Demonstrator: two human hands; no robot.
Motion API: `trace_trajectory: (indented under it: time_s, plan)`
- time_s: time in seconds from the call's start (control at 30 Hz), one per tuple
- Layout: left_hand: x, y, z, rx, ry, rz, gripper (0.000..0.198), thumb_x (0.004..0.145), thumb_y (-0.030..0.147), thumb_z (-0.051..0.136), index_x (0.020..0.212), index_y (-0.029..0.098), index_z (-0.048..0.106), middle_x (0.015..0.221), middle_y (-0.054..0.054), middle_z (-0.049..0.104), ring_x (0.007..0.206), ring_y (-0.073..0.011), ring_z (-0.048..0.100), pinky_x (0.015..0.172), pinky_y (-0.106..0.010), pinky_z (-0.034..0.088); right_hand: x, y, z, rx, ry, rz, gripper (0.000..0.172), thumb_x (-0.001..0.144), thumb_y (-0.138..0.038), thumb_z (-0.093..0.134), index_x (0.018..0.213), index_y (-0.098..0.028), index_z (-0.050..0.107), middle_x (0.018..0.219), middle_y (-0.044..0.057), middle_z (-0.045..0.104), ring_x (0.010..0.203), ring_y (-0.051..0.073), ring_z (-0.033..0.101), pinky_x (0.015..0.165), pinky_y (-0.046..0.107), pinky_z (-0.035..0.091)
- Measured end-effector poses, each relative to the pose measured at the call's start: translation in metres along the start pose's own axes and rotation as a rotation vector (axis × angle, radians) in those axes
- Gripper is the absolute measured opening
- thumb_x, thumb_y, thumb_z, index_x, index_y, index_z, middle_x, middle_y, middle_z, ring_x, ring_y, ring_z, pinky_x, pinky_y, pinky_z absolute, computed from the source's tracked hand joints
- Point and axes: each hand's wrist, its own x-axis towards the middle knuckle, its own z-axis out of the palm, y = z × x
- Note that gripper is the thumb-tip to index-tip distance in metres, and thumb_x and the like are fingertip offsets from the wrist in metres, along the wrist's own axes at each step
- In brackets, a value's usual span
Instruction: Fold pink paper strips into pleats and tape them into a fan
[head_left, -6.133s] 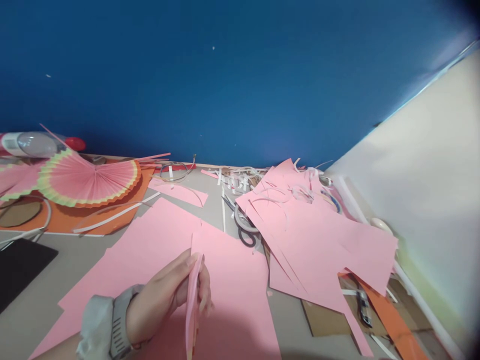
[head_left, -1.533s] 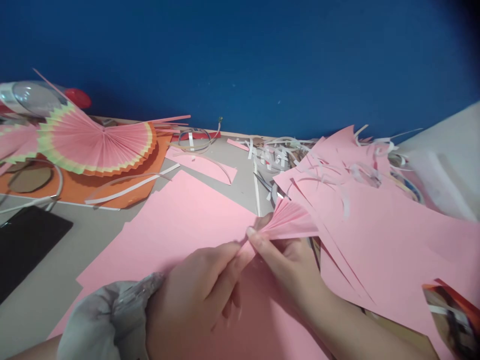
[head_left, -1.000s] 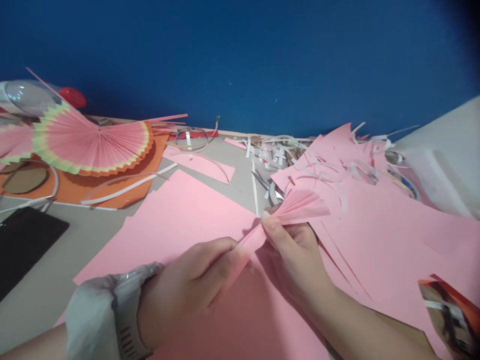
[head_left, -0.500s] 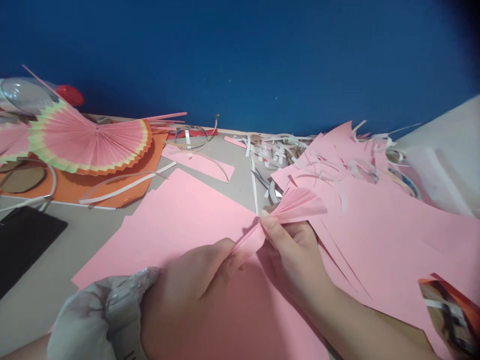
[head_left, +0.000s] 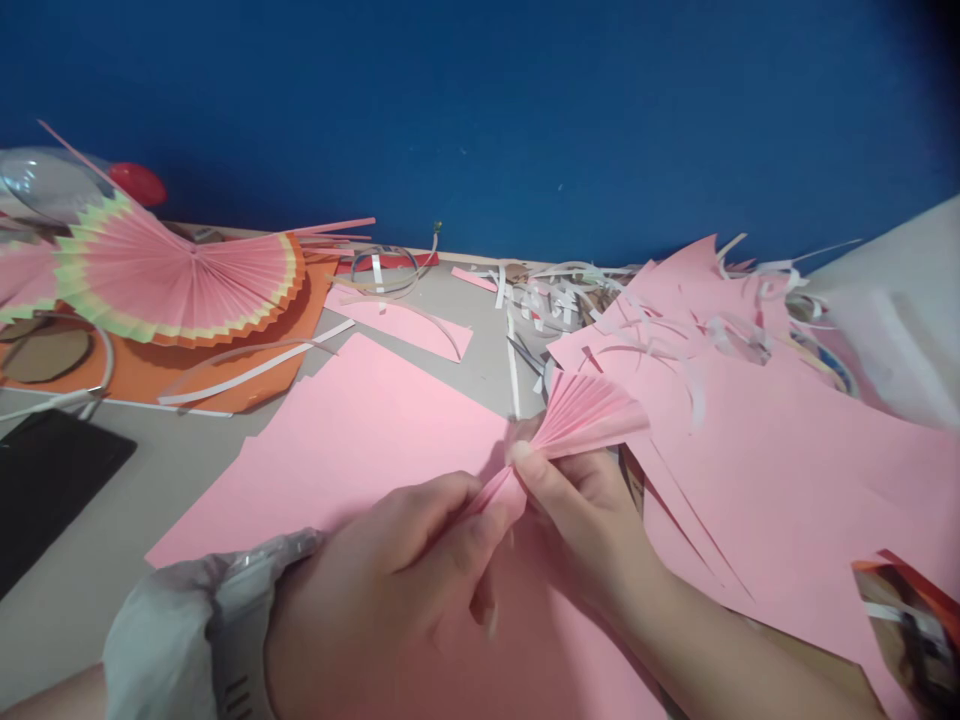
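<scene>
Both my hands pinch a pleated pink paper strip (head_left: 581, 415) above a large pink sheet (head_left: 352, 440) on the table. My left hand (head_left: 390, 590), with a grey cuff and a watch at the wrist, grips the strip's near end. My right hand (head_left: 581, 510) pinches it further along, and beyond those fingers the pleats fan out to the right.
A finished pink, yellow and orange paper fan (head_left: 176, 285) lies on orange paper (head_left: 180, 375) at the back left. Cut pink sheets (head_left: 757, 440) and white paper shreds (head_left: 555, 295) pile up at the right. A black flat object (head_left: 45, 480) lies at the left edge. A blue wall (head_left: 480, 110) stands behind.
Six seconds ago my left hand alone held a folded pink strip upright. Since then my right hand joined it, and over the last second the fanned end has shifted only slightly.
</scene>
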Motion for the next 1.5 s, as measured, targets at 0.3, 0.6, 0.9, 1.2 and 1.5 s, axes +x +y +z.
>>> trace_trajectory:
  time_s: [0.3,0.6,0.9,1.2,1.5]
  plan:
    - [-0.004,-0.002,0.005,0.159,0.104,-0.024,0.039,0.095,0.04,0.028,0.065,0.022,0.045,0.056,0.007,0.054,0.055,-0.0103,0.052,0.058,-0.025,0.037,0.001,-0.001,-0.003,-0.087,-0.125,-0.004,0.018,0.075,-0.031,0.067,0.064,-0.018,0.061,0.057,-0.003,0.056,0.052,0.01,0.049,0.052,0.024,0.039]
    - [-0.003,-0.006,0.009,0.265,0.264,0.031,0.026,0.092,0.037,0.034,0.074,0.024,0.047,0.065,0.005,0.054,0.061,-0.0124,0.053,0.056,-0.024,0.037,-0.002,0.0,-0.002,-0.17,-0.029,0.081,0.03,0.081,-0.038,0.061,0.06,-0.017,0.061,0.059,0.0,0.057,0.058,0.011,0.051,0.056,0.023,0.04]
    - [-0.002,-0.004,0.002,0.441,0.229,0.083,0.033,0.094,0.038,0.029,0.066,0.022,0.034,0.055,0.006,0.045,0.05,-0.0117,0.042,0.049,-0.025,0.025,-0.003,0.002,-0.002,0.039,-0.073,0.05,0.016,0.08,-0.035,0.062,0.07,-0.023,0.064,0.066,-0.002,0.056,0.064,0.011,0.052,0.065,0.025,0.043]
    - [-0.004,-0.011,0.003,0.625,0.256,0.181,0.025,0.094,0.033,0.03,0.072,0.023,0.038,0.055,0.005,0.051,0.047,-0.0128,0.045,0.046,-0.026,0.02,-0.007,0.009,-0.009,0.019,-0.096,0.01,0.011,0.082,-0.036,0.06,0.079,-0.027,0.066,0.071,-0.001,0.057,0.071,0.015,0.054,0.071,0.03,0.044]
    - [-0.004,-0.003,0.002,0.433,0.21,0.11,0.035,0.096,0.039,0.023,0.066,0.022,0.035,0.055,0.005,0.045,0.049,-0.0121,0.041,0.049,-0.025,0.025,-0.006,0.005,-0.006,-0.095,-0.091,-0.098,0.017,0.086,-0.029,0.056,0.071,-0.023,0.063,0.064,-0.004,0.055,0.059,0.009,0.049,0.063,0.021,0.044]
